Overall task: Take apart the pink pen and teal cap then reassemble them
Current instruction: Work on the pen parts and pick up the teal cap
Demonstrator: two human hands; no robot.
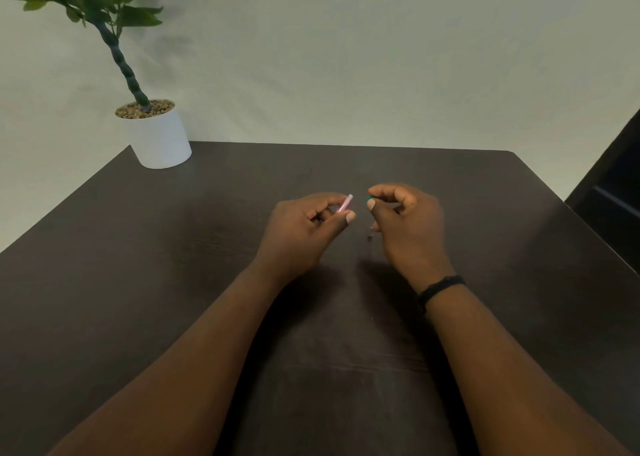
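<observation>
Pinching the pink pen [345, 203] between thumb and fingers, the left hand [304, 232] hovers above the middle of the dark table [173, 265]. Just beside it, apart, the right hand [405, 227] pinches the teal cap [370, 199]. A potted plant [152, 123] stands at the table's far-left corner.

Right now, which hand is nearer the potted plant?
Left. The left hand, holding the pink pen, sits on the potted plant's side of the table; the right hand, pinching the teal cap, is farther across.
</observation>
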